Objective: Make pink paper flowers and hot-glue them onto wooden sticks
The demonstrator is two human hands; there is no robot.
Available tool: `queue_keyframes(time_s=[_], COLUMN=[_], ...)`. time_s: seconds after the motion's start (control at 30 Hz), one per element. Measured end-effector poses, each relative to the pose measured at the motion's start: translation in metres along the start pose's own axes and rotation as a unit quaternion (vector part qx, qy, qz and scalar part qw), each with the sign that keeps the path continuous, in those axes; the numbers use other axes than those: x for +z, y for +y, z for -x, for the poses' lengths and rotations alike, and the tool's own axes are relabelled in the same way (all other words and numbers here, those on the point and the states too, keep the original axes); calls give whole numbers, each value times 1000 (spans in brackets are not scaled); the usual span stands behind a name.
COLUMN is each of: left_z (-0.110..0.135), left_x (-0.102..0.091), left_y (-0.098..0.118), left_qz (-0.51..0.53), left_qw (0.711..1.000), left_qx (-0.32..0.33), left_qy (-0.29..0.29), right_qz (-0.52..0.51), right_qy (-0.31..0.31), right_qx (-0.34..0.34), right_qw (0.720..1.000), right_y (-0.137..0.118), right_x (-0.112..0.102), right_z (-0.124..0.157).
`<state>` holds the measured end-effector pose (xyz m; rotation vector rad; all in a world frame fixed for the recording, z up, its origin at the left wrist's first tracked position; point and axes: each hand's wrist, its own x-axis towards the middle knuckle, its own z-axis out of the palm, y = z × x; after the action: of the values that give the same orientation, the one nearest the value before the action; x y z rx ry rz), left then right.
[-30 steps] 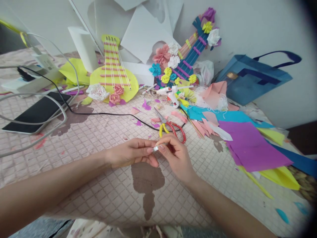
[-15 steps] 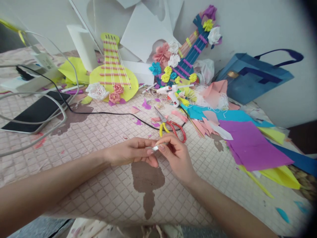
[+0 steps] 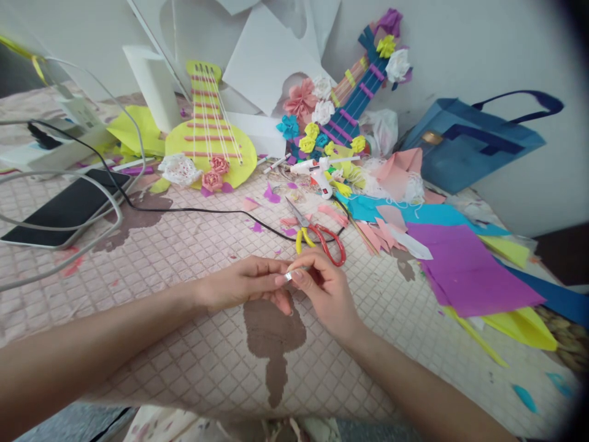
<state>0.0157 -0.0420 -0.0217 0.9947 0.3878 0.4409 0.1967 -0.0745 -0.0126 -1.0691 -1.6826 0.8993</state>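
Note:
My left hand and my right hand meet at the fingertips above the pink quilted cloth. Between them both pinch a small white strip of paper, so each hand is closed on it. Just beyond the hands lie the scissors with red and yellow handles. A black cable runs across the cloth behind the hands.
A yellow paper guitar and a blue flower-covered guitar lean at the back. A white glue gun lies near them. Purple paper, cyan and yellow sheets spread at the right beside a blue bag. A black tablet lies at the left.
Both hands stay together on the white strip. The fingers shifted only slightly.

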Motion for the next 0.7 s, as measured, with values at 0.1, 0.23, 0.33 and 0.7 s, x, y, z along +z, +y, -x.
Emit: queue_keyframes(time_s=[0.1,0.23,0.33,0.7], left_z=[0,2,2,1], left_x=[0,-1,-1,1], left_y=[0,1,1,-2], left_qz=[26,70,84,47], left_qw=[1000,997,996,999], left_qx=[-6,-13,-14,-3], left_qy=[7,-11,-8,17], right_qz=[-4,-5,-1,3], right_qy=[-1,5,9,11], right_qx=[-4,-1,3,-5], right_qw=[1000,1000,1000,1000], right_y=[0,0,0,1], right_x=[0,-1,-1,0], right_z=[0,-1,0,0])
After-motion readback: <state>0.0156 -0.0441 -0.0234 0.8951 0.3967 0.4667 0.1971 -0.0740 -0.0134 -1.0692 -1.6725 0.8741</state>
